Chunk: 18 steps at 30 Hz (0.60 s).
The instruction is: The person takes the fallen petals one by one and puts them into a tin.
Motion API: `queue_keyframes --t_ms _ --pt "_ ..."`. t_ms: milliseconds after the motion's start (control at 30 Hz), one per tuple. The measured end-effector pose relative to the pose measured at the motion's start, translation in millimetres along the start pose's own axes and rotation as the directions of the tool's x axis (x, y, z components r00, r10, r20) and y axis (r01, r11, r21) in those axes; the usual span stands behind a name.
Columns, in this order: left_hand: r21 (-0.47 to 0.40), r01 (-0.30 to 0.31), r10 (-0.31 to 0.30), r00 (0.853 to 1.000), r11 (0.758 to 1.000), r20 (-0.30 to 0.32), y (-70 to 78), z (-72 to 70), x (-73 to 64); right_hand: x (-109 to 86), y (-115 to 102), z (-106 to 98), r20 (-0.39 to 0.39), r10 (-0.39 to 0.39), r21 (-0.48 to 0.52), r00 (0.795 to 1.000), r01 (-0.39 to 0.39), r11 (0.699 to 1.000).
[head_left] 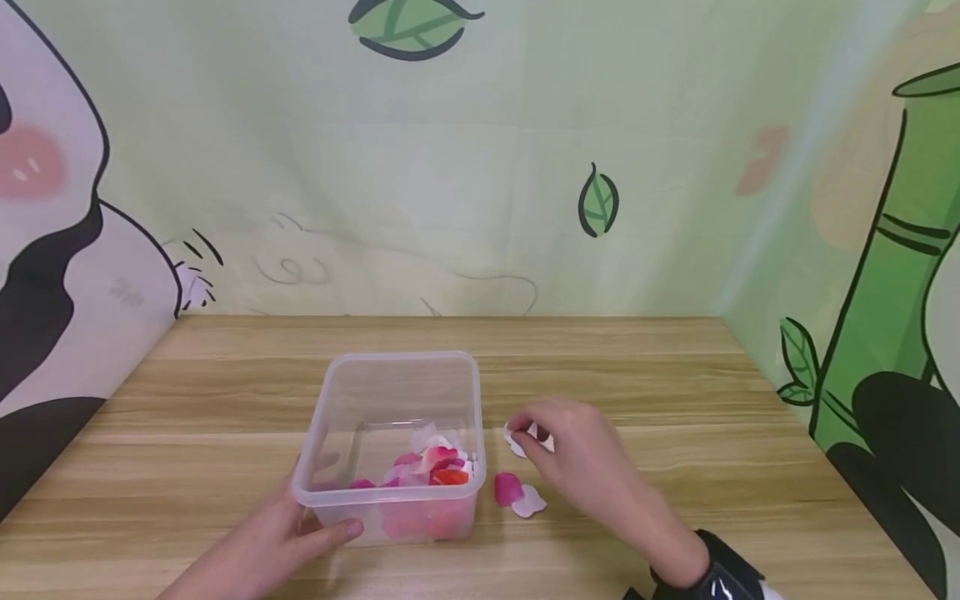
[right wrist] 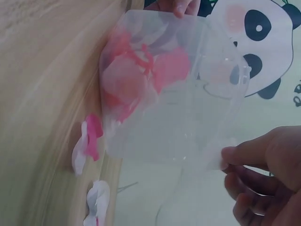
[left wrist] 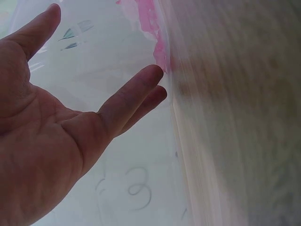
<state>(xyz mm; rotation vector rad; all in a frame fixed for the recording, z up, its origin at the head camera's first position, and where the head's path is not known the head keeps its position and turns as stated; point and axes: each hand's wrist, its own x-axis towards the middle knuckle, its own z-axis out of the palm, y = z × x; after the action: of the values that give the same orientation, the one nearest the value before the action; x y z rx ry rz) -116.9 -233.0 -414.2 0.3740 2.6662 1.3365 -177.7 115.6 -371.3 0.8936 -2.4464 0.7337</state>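
Note:
A clear plastic box (head_left: pixel 386 495) stands on the table with pink, white and red flower petals (head_left: pixel 438 458) heaped toward its right side. My left hand (head_left: pixel 288 533) is at the box's near left corner, thumb along the front wall; its fingers look fairly straight in the left wrist view. Just right of the box, my right hand (head_left: pixel 581 458) pinches a pale, whitish petal (right wrist: pixel 217 157) between thumb and index finger. Below that hand, a magenta petal (head_left: pixel 507 489) and a white petal (head_left: pixel 529 502) lie touching. Another white petal (right wrist: pixel 97 202) lies on the table.
The wood-grain table (head_left: pixel 622 358) runs back to a pale green backdrop (head_left: pixel 480 208) printed with leaves, pandas and bamboo. A black band (head_left: pixel 708 571) is on my right wrist.

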Motion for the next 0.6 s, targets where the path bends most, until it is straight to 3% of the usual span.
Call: queue_keyframes --t_ms 233,367,600 --pt "0.009 -0.048 0.048 0.999 0.999 -0.020 -1.6 1.4 -1.5 0.6 -14.0 1.3 -0.168 -0.139 0.118 0.976 0.160 0.980" --pt "0.013 -0.065 0.065 0.997 0.998 -0.030 -1.3 2.1 -2.0 1.5 -21.5 2.7 -0.183 -0.190 0.159 0.965 0.220 0.962" --pt "0.015 -0.032 0.032 0.999 0.999 -0.023 -0.4 0.8 -1.8 2.2 -28.9 5.9 -0.202 -0.290 0.139 0.935 0.321 0.937"
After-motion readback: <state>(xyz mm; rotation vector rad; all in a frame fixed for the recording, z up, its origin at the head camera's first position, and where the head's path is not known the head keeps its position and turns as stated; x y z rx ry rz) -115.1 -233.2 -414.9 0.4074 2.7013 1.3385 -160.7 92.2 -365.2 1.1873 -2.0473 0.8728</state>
